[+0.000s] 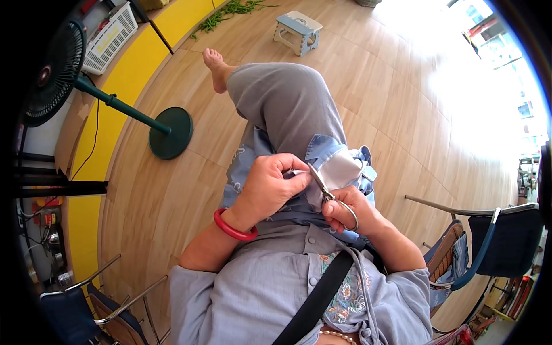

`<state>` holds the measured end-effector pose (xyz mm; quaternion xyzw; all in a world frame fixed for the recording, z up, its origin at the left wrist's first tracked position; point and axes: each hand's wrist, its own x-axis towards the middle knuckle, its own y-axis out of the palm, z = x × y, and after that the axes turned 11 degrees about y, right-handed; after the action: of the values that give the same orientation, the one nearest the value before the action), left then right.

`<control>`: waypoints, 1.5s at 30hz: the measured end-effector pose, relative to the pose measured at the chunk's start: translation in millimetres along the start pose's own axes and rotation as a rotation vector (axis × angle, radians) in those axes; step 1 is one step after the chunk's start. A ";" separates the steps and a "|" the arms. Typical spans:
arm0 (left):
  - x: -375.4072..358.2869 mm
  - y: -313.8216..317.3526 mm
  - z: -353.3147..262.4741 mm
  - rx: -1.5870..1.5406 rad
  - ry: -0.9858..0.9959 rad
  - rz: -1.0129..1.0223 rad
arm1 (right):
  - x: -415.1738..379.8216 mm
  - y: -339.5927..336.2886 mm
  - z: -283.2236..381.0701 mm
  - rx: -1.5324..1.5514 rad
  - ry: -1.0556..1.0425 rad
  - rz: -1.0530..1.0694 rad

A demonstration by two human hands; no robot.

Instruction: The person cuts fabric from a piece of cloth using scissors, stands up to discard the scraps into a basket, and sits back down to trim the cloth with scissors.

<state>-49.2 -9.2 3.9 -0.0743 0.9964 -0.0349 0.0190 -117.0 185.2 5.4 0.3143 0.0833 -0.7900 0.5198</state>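
A blue denim garment (pixel 328 146) with a pale lining lies bunched across my lap. My right hand (pixel 348 210) is closed round the handles of metal scissors (pixel 326 194), whose blades point up and left toward my other hand. At the blade tips, my left hand (pixel 273 184) pinches with thumb and forefinger. What sits in that pinch is too small to make out, though pale cloth lies just beside it. A red bangle (pixel 234 227) circles my left wrist.
A green standing fan (pixel 171 133) is at the left, by a yellow-fronted ledge (pixel 95 144) with a white basket (pixel 110 39). A folding stool (pixel 298 31) and green vegetables (pixel 233 12) are farther off. Chairs stand right (pixel 500 241) and lower left (pixel 72 316).
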 end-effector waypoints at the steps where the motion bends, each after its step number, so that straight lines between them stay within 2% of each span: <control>1: -0.2 1.1 0.0 0.033 -0.017 0.019 | -0.6 0.5 0.9 0.022 0.001 -0.035; 6: -0.6 6.8 5.1 -0.006 0.069 0.009 | -12.9 0.1 16.9 0.092 0.009 -0.136; 8: 0.0 4.9 4.9 -0.010 0.069 -0.005 | -15.1 -2.6 23.8 -0.169 -0.334 -0.331; 9: 0.3 3.5 4.9 0.027 0.076 0.013 | -18.2 -6.6 34.8 -0.331 -0.343 -0.414; 10: 0.5 2.6 4.4 0.065 0.085 0.032 | -16.2 -8.0 42.9 -0.327 -0.341 -0.418; 12: 0.9 3.2 2.3 0.076 0.141 0.045 | -8.3 -7.9 57.4 -0.645 -0.482 -0.597; 13: 0.8 3.4 1.6 0.087 0.197 0.053 | -5.4 -8.6 64.6 -0.697 -0.427 -0.567; 14: 0.0 4.3 1.2 0.089 0.197 0.056 | -1.6 -12.3 65.7 -0.695 -0.428 -0.570; 16: -1.0 3.5 1.1 0.039 0.185 0.069 | 9.7 -20.2 64.6 -0.712 -0.310 -0.417; 17: -0.9 2.7 2.4 0.039 0.184 0.068 | 13.6 -24.0 62.5 -0.784 -0.253 -0.422; 19: -1.2 1.2 6.6 0.037 0.261 0.038 | 14.2 -25.1 59.6 -0.684 -0.231 -0.419; 22: -0.3 0.8 9.1 -0.026 0.241 -0.030 | 13.1 -27.6 54.0 -0.551 -0.189 -0.433; 26: -1.6 -1.2 9.6 -0.067 0.217 -0.022 | 7.3 -28.3 54.5 -0.413 -0.131 -0.451; 32: -1.9 2.5 11.9 -0.178 0.232 -0.052 | 8.0 -27.1 44.7 -0.209 -0.190 -0.436; 35: -2.3 4.2 12.7 -0.257 0.154 -0.040 | 7.5 -27.9 39.8 -0.163 -0.202 -0.425; 37: -0.9 4.5 20.2 -0.440 0.032 -0.004 | 9.5 -26.6 36.6 -0.137 -0.190 -0.415; 40: -0.6 5.0 25.6 -0.584 -0.050 0.038 | 11.5 -22.4 35.5 -0.087 -0.151 -0.389; 45: 0.1 8.1 23.1 -0.592 -0.076 0.024 | 13.8 -22.9 30.4 -0.174 -0.116 -0.408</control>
<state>-49.4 -2.7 -19.6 -0.0660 0.9627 0.2600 0.0343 -153.1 170.9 16.9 0.1990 0.1828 -0.8854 0.3782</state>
